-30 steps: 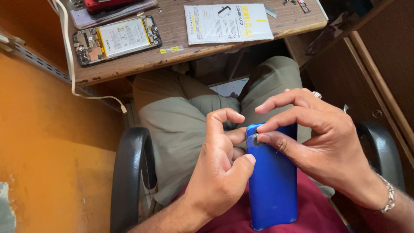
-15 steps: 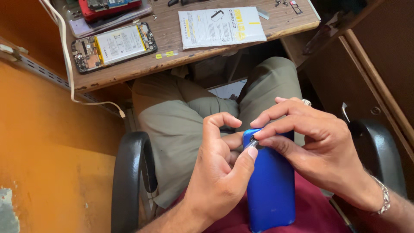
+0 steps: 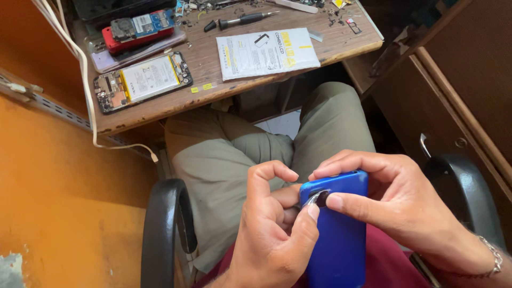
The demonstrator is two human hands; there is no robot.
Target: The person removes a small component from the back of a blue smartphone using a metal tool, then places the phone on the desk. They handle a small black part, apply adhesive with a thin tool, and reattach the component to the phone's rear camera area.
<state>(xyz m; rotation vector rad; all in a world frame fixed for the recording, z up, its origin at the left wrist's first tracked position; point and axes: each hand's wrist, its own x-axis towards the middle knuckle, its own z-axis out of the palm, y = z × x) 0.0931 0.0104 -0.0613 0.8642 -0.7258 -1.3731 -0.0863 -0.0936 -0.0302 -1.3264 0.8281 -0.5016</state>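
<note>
A blue phone [image 3: 339, 240] with its back facing up is held over my lap. My left hand [image 3: 269, 229] grips its left edge, the thumb pressing near the top left corner. My right hand [image 3: 405, 205] wraps the top and right side, its thumb tip meeting the left thumb by the small dark camera opening [image 3: 320, 197]. Both hands sit close together above my olive trousers [image 3: 234, 160].
A wooden desk [image 3: 213, 58] stands ahead with an opened phone showing its battery [image 3: 143, 81], a red opened phone [image 3: 140, 29], a white packet [image 3: 265, 52] and a screwdriver [image 3: 240, 21]. White cable [image 3: 88, 90] hangs at left. Black chair armrests [image 3: 160, 234] flank me; orange wall on the left.
The view has tilted so the desk shows more and my hands sit lower in frame. Both thumbs have closed in on the phone's top left corner.
</note>
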